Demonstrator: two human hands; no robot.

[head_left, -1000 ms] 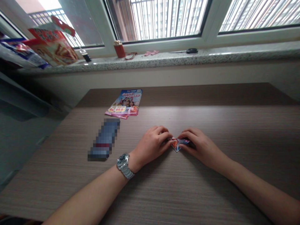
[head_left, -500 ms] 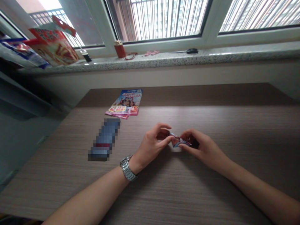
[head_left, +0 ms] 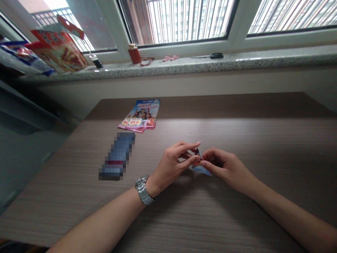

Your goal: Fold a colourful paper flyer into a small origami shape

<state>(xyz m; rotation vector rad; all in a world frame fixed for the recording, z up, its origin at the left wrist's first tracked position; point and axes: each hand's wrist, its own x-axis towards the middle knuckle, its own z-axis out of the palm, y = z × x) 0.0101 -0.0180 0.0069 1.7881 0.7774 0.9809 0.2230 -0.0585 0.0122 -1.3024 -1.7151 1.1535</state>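
Between my hands, above the table, is a small folded piece of printed paper, blue along its lower part with reddish print above. My left hand pinches its left side between thumb and fingers, the index finger stretched over the top. On the other side, my right hand grips the paper with thumb and fingertips. Fingers cover much of the paper, so its full shape is hidden. A metal watch is on my left wrist.
Colourful flyers lie overlapping at the table's back left. In front of them is a pixelated dark blue object. On the stone windowsill are a red lighter-like item, scissors, small pink items and snack bags.
The folded paper has turned between my hands; its blue part now points down toward me. My left fingers have shifted right along its top, and my right fingers have closed in nearer the left hand.
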